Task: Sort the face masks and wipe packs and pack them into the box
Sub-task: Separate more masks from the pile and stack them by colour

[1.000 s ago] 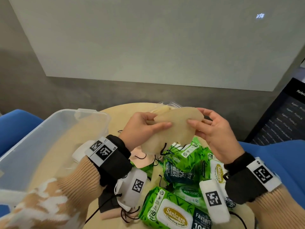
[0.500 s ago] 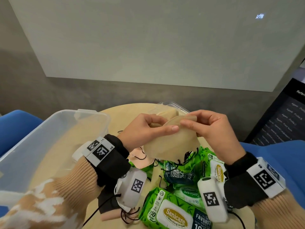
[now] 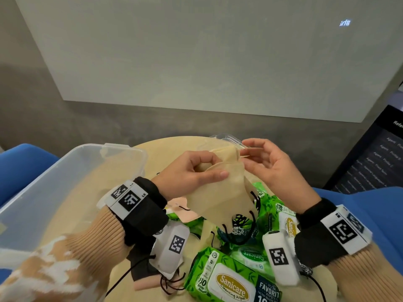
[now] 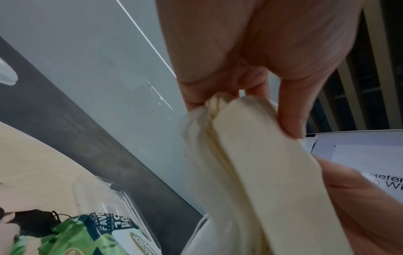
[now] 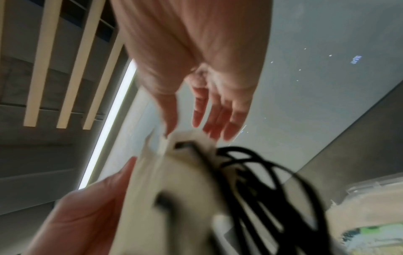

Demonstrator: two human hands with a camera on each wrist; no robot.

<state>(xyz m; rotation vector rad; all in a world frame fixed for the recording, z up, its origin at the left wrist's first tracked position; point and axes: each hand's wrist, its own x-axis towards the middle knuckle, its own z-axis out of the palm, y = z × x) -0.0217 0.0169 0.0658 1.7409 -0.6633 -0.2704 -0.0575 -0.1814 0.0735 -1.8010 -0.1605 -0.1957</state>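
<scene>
Two hands meet above the round worktop (image 3: 152,153), and the beige face masks (image 3: 218,192) between them serve as the landmark. Far left of the masks stands the clear plastic box (image 3: 65,182), its open mouth upward, resting on the worktop's left edge. Just left of the masks, the left hand (image 3: 187,173) has its grip grasping their upper end, thumb laid across the front face and fingers curled behind; the left wrist view shows several layers pinched together. The stack hangs with its long axis running from the upper end near the hands down and toward the person, black ear loops (image 3: 242,223) dangling at the low end. Just right of the masks' top, the right hand (image 3: 270,166) has its grip released, fingers spread and loosely extended, fingertips at the top edge. Below and right of the masks lie green wipe packs (image 3: 233,280) on the worktop.
</scene>
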